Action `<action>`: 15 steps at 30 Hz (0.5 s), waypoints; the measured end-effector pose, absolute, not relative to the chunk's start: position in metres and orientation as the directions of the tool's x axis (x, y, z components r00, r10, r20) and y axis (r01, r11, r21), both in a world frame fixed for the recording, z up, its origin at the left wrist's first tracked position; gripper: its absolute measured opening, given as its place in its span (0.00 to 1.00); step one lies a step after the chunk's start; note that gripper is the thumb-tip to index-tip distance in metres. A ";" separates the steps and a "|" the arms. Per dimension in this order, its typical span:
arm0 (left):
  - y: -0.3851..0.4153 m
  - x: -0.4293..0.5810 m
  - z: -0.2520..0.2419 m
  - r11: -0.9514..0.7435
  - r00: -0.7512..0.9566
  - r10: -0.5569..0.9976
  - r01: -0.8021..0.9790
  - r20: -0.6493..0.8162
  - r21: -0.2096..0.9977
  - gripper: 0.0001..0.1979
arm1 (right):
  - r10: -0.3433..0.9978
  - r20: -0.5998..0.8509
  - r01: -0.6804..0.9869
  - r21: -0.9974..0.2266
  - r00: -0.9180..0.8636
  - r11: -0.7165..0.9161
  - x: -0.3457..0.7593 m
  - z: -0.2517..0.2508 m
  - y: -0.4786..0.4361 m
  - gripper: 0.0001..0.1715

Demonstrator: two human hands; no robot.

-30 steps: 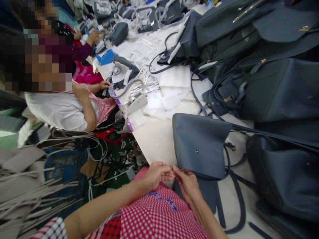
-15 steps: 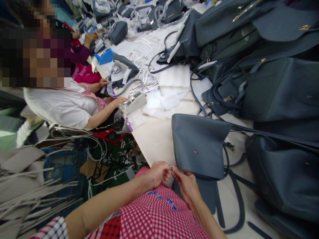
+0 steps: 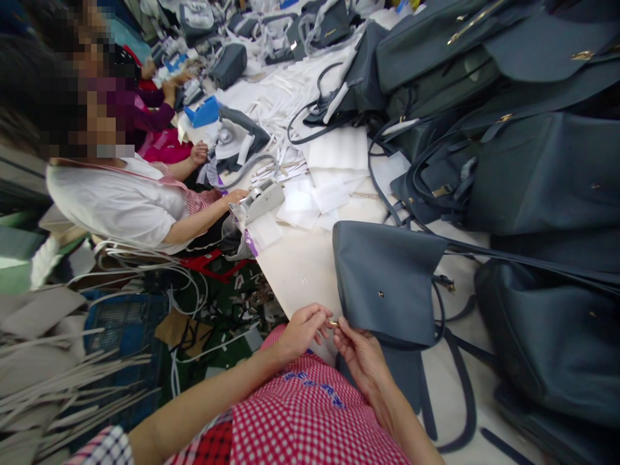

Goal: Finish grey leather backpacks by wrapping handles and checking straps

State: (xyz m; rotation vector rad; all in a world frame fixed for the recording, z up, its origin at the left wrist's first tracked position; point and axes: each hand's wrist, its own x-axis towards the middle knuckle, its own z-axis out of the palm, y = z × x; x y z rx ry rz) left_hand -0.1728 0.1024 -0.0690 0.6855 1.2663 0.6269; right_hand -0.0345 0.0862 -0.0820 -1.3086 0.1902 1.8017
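Observation:
A small gold-coloured metal piece (image 3: 333, 324) is between my two hands, too small to name its kind. My right hand (image 3: 359, 354) pinches it between thumb and forefinger. My left hand (image 3: 306, 330) is closed against its other side, the fingertips touching or nearly touching it. Just beyond my hands lies a dark blue-grey bag (image 3: 387, 278), its flap down and a small round metal fitting (image 3: 381, 294) showing on it. Straps curl from the bag's right side, and a dark panel hangs below the flap.
More dark bags (image 3: 542, 174) are heaped along the right. White paper sheets (image 3: 339, 155) and a grey tape dispenser (image 3: 264, 199) lie farther up the table (image 3: 290, 258). A co-worker in a white shirt (image 3: 121, 200) sits at the left. A blue crate (image 3: 126, 316) stands on the floor.
My left hand has shifted slightly up and its fingers have loosened around the metal piece. The co-worker's far hand has lifted a little from the work.

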 end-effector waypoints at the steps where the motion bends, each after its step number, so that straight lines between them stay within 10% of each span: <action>1: 0.103 -0.174 -0.065 0.591 0.200 0.792 -0.012 -0.577 0.807 0.14 | 0.552 -0.831 -0.718 -0.346 -0.063 -0.604 -0.034 -0.080 0.086 0.19; 7: 0.100 -0.179 -0.047 0.127 0.249 0.946 0.301 -0.206 0.945 0.06 | 0.531 -0.847 -0.736 -0.338 -0.034 -0.587 -0.035 -0.071 0.087 0.20; 15: 0.105 -0.175 -0.053 -0.010 0.329 0.924 0.535 -0.197 0.845 0.08 | 0.516 -0.856 -0.713 -0.348 -0.023 -0.609 -0.034 -0.073 0.084 0.19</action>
